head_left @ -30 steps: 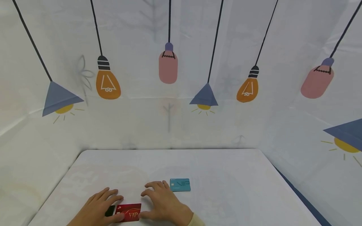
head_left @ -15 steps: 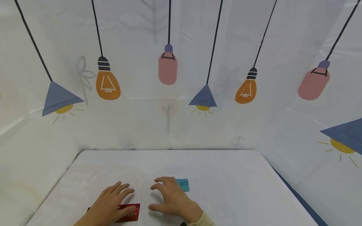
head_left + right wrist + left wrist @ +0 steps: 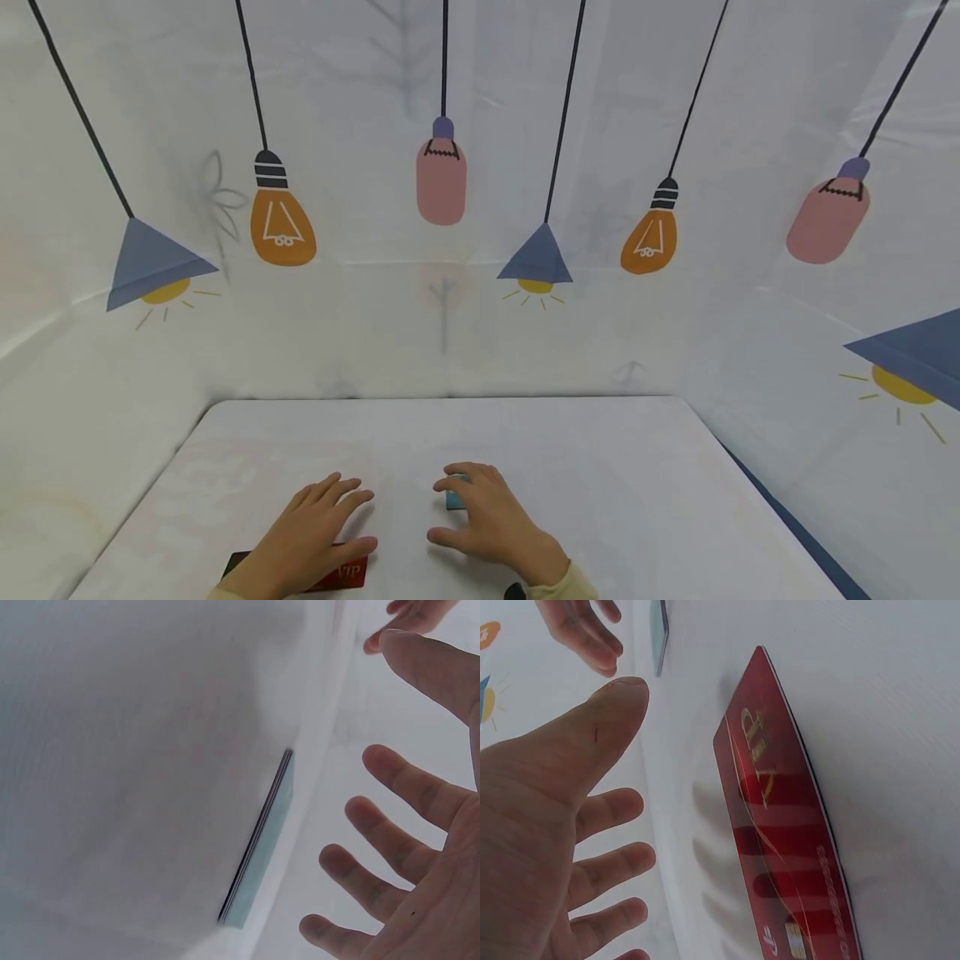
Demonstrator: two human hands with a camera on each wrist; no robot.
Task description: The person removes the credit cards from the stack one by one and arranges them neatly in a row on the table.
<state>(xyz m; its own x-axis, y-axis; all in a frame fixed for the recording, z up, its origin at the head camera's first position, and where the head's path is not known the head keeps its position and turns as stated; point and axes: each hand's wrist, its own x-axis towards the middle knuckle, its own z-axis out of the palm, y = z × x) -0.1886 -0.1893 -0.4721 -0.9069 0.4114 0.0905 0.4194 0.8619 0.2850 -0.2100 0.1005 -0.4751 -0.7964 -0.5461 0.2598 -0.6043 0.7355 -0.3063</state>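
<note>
A red card [image 3: 351, 573] with gold "VIP" lettering lies flat at the table's front left. In the left wrist view the red card [image 3: 769, 825] shows its chip and a dark layer along its edge. My left hand [image 3: 303, 533] hovers over it, fingers spread, touching nothing. A dark card corner [image 3: 234, 562] shows left of that wrist. Farther right lies a teal card [image 3: 454, 502], mostly hidden under my right hand [image 3: 491, 521]. In the right wrist view the teal card [image 3: 262, 851] has a striped, layered edge. The right fingers [image 3: 390, 832] are spread apart above the table, gripping nothing.
The white table [image 3: 637, 475] reaches back to a pale fabric wall [image 3: 360, 333] printed with hanging lamps and bulbs. Side walls of the same fabric flank it. A dark blue strip [image 3: 795, 521] runs along the right edge.
Both hands have moved to the right. The left hand has lifted off the red card and drifted above it; the right hand has come over the teal card. The cards stay put.
</note>
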